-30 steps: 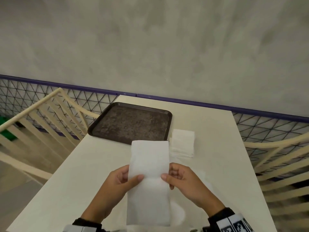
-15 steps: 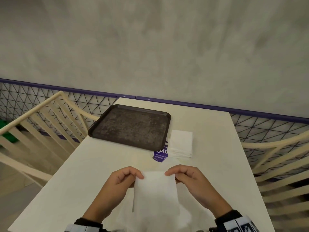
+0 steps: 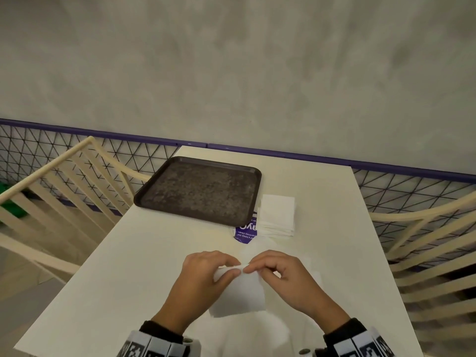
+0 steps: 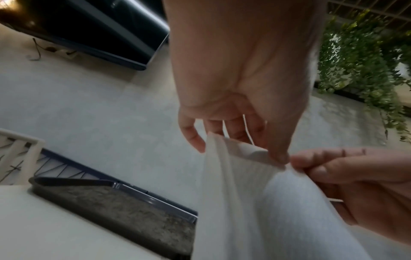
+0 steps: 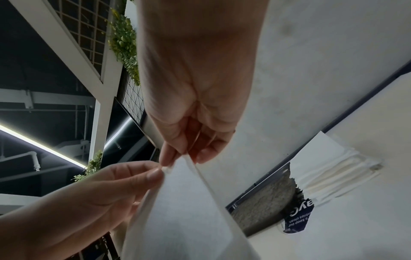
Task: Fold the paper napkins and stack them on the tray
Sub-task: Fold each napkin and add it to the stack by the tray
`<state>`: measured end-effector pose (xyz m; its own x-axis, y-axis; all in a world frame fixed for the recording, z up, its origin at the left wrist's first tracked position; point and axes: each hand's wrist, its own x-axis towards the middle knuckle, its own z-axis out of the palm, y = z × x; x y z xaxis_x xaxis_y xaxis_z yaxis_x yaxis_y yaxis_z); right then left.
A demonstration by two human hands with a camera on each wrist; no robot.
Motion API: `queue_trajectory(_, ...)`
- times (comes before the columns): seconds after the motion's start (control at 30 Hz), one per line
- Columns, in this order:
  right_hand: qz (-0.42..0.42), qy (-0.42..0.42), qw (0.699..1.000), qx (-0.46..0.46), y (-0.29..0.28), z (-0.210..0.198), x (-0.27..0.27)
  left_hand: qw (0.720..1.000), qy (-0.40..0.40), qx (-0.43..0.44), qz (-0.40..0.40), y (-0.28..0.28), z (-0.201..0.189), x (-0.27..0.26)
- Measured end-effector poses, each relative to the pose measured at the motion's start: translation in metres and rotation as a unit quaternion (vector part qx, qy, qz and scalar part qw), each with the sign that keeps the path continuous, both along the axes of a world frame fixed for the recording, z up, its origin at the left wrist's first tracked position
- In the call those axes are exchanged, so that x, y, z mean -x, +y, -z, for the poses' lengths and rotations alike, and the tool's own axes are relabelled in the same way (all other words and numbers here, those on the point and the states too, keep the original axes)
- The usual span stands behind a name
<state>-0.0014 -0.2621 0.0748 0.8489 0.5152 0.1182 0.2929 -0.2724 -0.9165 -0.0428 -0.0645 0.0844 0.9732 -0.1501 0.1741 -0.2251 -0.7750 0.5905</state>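
A white paper napkin (image 3: 240,292) hangs folded between both hands above the near part of the table. My left hand (image 3: 206,275) pinches its top edge with thumb and fingers, shown close up as the left hand (image 4: 244,133) on the napkin (image 4: 266,211). My right hand (image 3: 280,273) pinches the same top edge right beside it, also seen as the right hand (image 5: 189,149) on the napkin (image 5: 189,211). The dark tray (image 3: 154,194) lies flat at the table's far left with nothing on it. A stack of white napkins (image 3: 278,215) sits just right of the tray.
A purple printed wrapper (image 3: 246,231) lies between the tray and the napkin stack. More white paper (image 3: 257,333) is spread on the table under my hands. Cream slatted chairs (image 3: 64,191) stand on both sides, and a wire-mesh railing (image 3: 412,186) runs behind the table (image 3: 128,266).
The long napkin strip was folded in half toward me. My hands then drew together, so both now pinch the middle of the top edge instead of its two corners.
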Motion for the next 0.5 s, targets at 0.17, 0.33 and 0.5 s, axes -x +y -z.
queue_trajectory(0.17,0.01,0.005,0.999,0.043,0.0028,-0.004,0.0068,0.999,-0.052,0.009,-0.005,-0.0074,0.0051,0.0004)
queue_trajectory(0.33,0.048,-0.013,0.996,0.074,0.0087,-0.0022,0.0073,0.998,-0.055,-0.018,-0.009,-0.0101,0.0067,0.0007)
queue_trajectory(0.5,0.083,-0.018,0.995,0.048,0.0017,0.0004,0.0064,0.999,-0.022,0.011,-0.034,-0.0046,0.0063,0.0028)
